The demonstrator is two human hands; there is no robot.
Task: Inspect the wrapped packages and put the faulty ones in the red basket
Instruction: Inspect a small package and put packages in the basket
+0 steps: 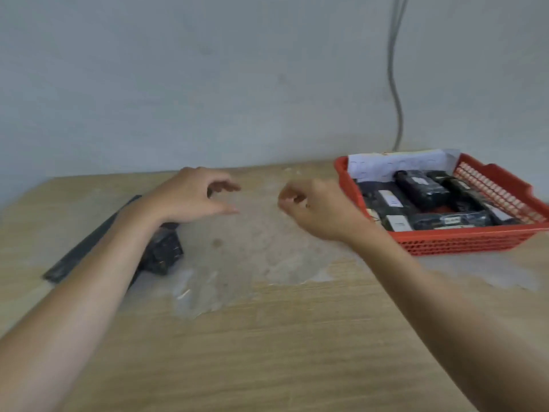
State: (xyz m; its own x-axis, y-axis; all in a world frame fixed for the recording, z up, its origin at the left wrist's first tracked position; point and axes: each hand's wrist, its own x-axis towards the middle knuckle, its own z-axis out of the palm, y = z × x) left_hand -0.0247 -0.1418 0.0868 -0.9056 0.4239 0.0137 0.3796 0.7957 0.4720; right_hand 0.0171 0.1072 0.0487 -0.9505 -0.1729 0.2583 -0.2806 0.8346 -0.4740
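Black, white-labelled packages [421, 188] in red basket [463, 242]; left hand [193, 194] wide, right hand [315, 209] curled empty

Both bare forearms reach forward from the lower corners of the view and converge toward the middle. The left forearm [89, 278] runs up and to the right, and the left hand [193, 194] is held palm-down. Its fingers [227, 185] arch over the straight thumb [225, 210] in a loose C with a gap between them. The right forearm [430, 292] angles up and to the left. The right hand [318, 211] faces the left one, well apart from it, knuckles up. Its fingers [289, 193] are curled in toward the palm and grip nothing.
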